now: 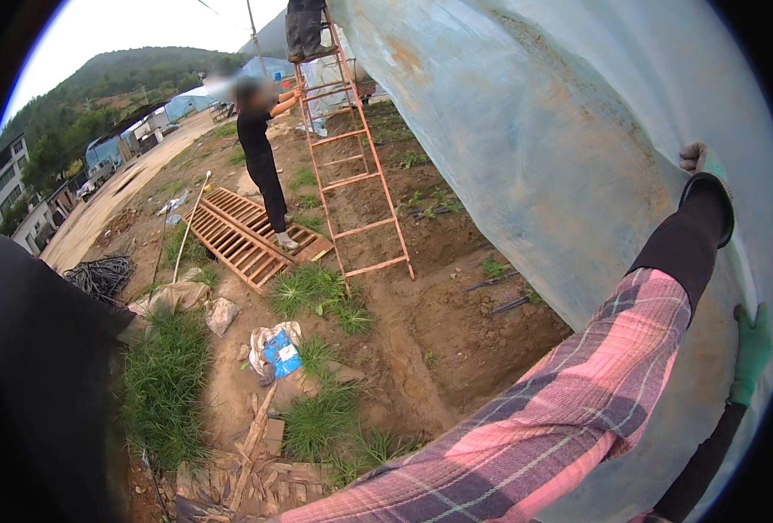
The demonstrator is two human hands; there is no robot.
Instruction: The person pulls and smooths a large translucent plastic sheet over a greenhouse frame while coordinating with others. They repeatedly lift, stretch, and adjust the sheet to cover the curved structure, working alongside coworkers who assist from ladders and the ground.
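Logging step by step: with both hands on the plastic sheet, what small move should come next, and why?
Probably draw the sheet's edge a little tauter. The left hand grips the pale plastic sheet high, the green-gloved right hand holds it lower, and the film between here and the ladder hangs curved and wrinkled.

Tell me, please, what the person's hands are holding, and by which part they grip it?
Both hands, the left hand higher and the right hand lower, grip the pale plastic sheet along its edge at the picture's right.
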